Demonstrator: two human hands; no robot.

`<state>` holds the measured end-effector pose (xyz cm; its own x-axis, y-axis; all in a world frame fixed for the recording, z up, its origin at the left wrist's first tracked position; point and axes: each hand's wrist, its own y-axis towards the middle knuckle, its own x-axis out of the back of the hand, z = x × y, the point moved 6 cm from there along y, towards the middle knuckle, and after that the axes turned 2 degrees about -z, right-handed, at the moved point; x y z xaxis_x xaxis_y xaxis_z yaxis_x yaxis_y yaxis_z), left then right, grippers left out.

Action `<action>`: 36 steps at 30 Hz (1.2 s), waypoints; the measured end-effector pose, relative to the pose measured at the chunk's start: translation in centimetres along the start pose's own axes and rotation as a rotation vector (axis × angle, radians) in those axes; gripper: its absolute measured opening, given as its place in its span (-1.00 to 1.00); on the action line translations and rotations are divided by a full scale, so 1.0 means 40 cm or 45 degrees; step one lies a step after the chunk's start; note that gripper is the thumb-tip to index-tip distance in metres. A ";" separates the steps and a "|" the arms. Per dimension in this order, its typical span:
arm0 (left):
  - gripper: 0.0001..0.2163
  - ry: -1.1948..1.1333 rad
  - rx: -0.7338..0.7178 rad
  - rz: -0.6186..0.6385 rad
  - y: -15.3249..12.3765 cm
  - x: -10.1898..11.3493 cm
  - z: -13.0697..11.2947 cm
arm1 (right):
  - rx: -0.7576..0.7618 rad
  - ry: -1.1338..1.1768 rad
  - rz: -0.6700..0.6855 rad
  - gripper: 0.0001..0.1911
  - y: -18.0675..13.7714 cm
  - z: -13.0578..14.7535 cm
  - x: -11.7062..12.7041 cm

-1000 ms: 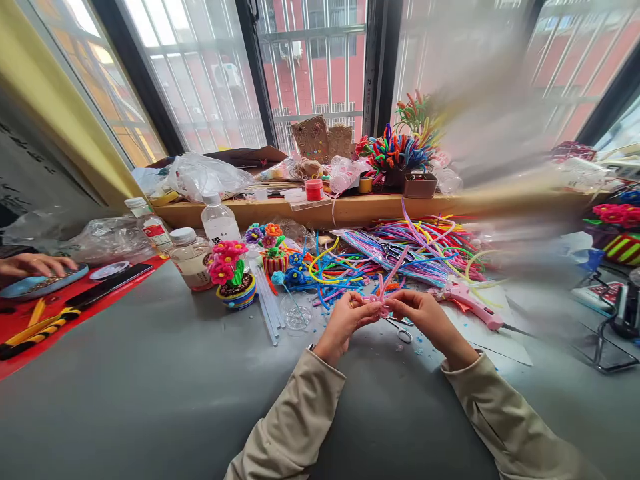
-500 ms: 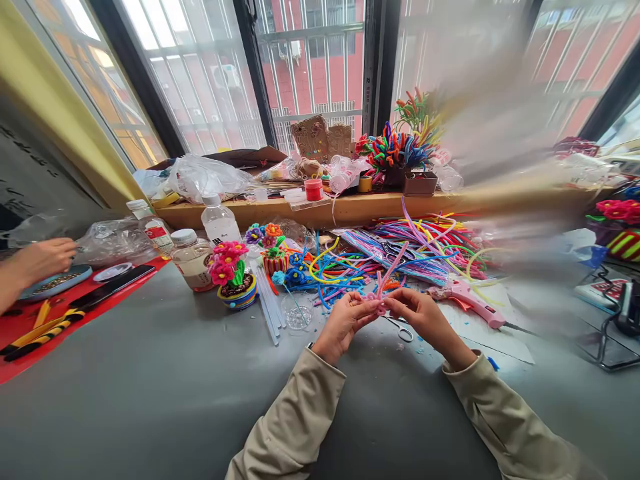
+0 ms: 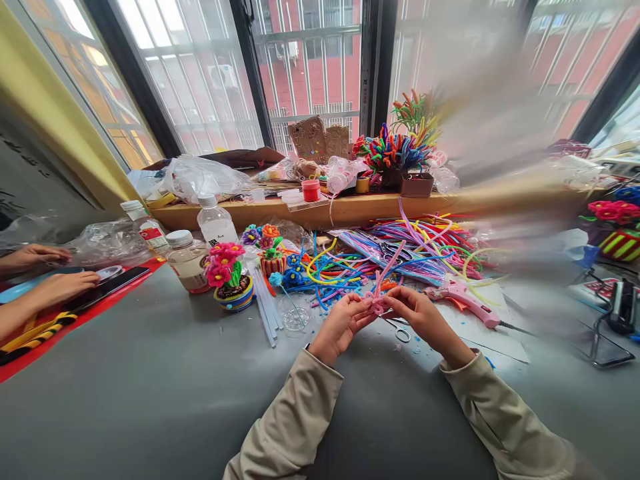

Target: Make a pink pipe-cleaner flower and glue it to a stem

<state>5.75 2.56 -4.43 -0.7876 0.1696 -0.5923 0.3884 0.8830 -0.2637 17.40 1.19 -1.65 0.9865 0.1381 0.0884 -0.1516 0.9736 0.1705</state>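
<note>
Pink pipe cleaners (image 3: 379,301), bent into small loops with straight ends sticking up, sit between my two hands above the grey table. My left hand (image 3: 345,323) pinches the loops from the left side. From the right, my right hand (image 3: 417,313) grips the same piece between thumb and fingers. Just below and behind my hands lie scissors (image 3: 401,333), partly hidden. A pink glue gun (image 3: 467,300) rests on white paper to the right of my right hand. Behind my hands spreads a pile of coloured pipe cleaners (image 3: 345,267).
Left of my hands are clear glue sticks (image 3: 265,303), a small clear dish (image 3: 295,317) and a pot of pink flowers (image 3: 233,287). Bottles (image 3: 186,260) stand behind. Another person's hands (image 3: 65,290) are at the far left by a phone (image 3: 107,288). A wire stand (image 3: 613,360) is at right.
The pink loops between my fingers have turned slightly and show more openly. At the far left, the other person's second hand has come into view near the phone. The view has shifted slightly.
</note>
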 end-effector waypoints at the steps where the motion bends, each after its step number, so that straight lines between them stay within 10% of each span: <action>1: -0.80 -0.003 -0.002 0.000 0.000 0.000 0.000 | -0.002 0.009 0.006 -0.79 0.000 -0.001 -0.001; 18: -0.70 0.104 -0.076 -0.061 0.000 0.008 -0.005 | 0.113 -0.244 -0.017 -0.76 0.003 -0.005 0.005; 28: -0.79 0.050 -0.005 -0.003 -0.003 0.003 -0.001 | 0.910 -1.008 -0.243 -0.81 -0.045 0.078 0.001; 36: -0.82 0.091 0.009 -0.052 -0.007 0.004 0.002 | 1.083 -1.340 -0.167 -0.84 -0.059 0.086 -0.019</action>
<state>5.54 2.32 -4.52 -0.8350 0.1646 -0.5251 0.3584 0.8867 -0.2920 16.81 -1.84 1.24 0.5400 -0.5217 0.6605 -0.4301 0.5035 0.7494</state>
